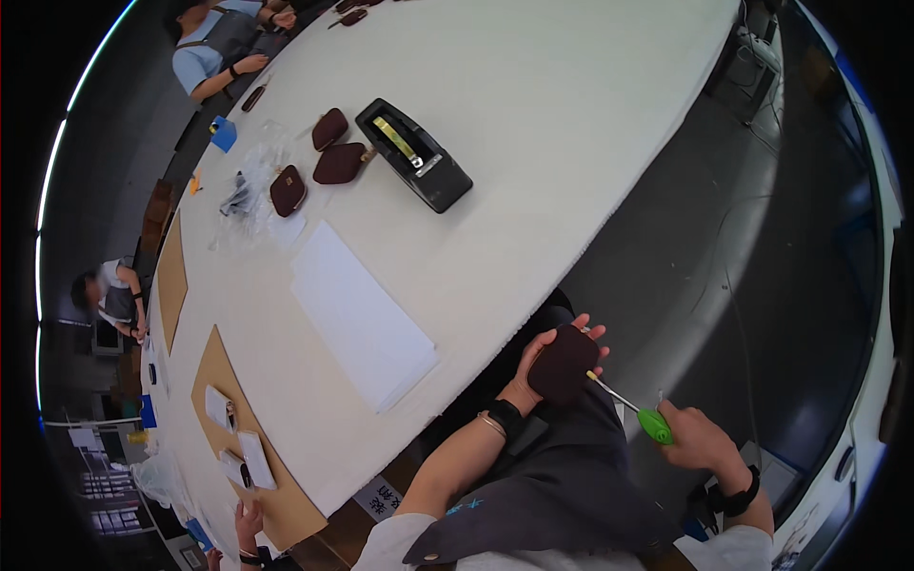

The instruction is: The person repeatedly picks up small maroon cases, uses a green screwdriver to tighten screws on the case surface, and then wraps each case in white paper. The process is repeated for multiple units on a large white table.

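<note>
My left hand (pixel 526 369) is closed around a small dark brown pouch (pixel 564 364) above my lap, beside the table edge. Its fingers show past the pouch's far side. My right hand (pixel 703 442) grips a green-handled tool (pixel 654 425) with a thin metal shaft and a yellowish tip. That tip is close to the pouch's lower right edge; whether it touches cannot be made out. On the table lie similar brown pouches, among them one with a small emblem (pixel 288 191) and one (pixel 340 164) by the black tape dispenser (pixel 414 155).
White paper sheets (pixel 362 314) lie on the large pale table (pixel 533 143). Clear plastic wrap (pixel 257 181) and a blue item (pixel 223 134) are farther left. White packets (pixel 255 459) rest on brown board (pixel 286 504). A person's hand (pixel 248 522) is near them; two more people are across the table.
</note>
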Tool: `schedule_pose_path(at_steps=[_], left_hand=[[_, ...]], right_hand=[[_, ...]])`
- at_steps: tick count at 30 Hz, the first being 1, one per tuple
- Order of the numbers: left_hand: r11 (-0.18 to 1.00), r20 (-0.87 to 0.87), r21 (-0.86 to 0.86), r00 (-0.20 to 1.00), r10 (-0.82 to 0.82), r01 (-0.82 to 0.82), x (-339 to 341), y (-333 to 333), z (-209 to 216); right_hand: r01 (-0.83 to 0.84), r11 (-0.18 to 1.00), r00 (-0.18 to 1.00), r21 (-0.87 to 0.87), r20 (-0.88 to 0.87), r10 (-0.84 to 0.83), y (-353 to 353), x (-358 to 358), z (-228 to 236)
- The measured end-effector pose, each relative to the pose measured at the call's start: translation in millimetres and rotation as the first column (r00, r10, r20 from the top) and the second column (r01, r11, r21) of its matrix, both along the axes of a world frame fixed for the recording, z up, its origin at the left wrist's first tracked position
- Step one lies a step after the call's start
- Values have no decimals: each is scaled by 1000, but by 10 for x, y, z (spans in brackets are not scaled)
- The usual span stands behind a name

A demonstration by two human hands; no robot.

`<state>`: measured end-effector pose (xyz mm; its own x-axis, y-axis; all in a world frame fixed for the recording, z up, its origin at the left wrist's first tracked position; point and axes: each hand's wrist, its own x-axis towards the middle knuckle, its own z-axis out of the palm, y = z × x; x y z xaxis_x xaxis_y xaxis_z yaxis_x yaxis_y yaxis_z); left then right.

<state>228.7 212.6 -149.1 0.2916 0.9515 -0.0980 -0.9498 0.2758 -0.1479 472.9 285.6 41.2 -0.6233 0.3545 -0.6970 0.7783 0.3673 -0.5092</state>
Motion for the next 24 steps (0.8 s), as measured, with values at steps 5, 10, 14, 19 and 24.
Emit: schedule_pose_path(at_steps=[5, 10, 14, 19, 24], left_hand=[[996, -45, -38, 995, -87, 85, 50, 29, 26], [999, -98, -41, 995, -35, 31, -26, -37, -27], [999, -116, -49, 993, -25, 20, -62, -60, -83], [997, -194, -53, 979, -65, 56, -32, -75, -101], [995, -184, -73, 980, -80, 68, -36, -75, -139]], right_hand=[[-38, 998, 999, -43, 17, 39, -18, 16, -25], [7, 1000, 996, -4, 87, -7, 78, 79, -82], [-1, 1000, 995, -9, 104, 2, 63, 116, -49], [-2, 999, 1000, -45, 3, 2, 32, 50, -85], [14, 1000, 1000, -15, 6, -14, 42, -89, -93]])
